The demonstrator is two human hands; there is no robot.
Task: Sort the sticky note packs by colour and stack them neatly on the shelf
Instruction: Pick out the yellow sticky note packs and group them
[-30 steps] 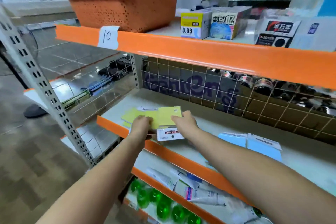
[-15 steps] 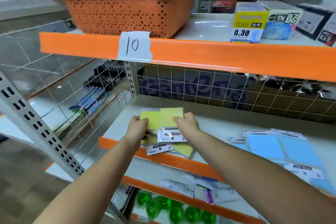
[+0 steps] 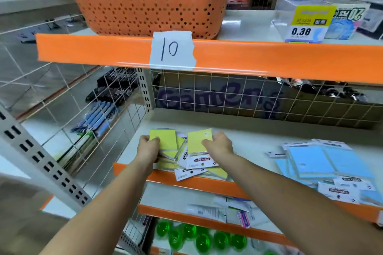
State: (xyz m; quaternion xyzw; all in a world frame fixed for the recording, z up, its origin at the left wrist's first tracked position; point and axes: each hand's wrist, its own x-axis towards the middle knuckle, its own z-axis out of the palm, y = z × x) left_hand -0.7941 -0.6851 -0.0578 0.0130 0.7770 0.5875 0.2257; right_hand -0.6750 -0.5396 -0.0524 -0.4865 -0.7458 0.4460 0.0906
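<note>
Hands were both on yellow packs over the middle shelf (image 3: pixel 255 141). My left hand (image 3: pixel 149 147) gripped one yellow sticky note pack (image 3: pixel 163 137), thumb curled over its near edge; my right hand (image 3: pixel 219 144) pinched a second yellow pack (image 3: pixel 198 141) just beside it. Below them I saw more yellow packs (image 3: pixel 215 172) lying loosely at the shelf's front lip. Blue packs (image 3: pixel 317 163) lay fanned well apart to the right. An orange basket (image 3: pixel 145 2) sat on the shelf above.
</note>
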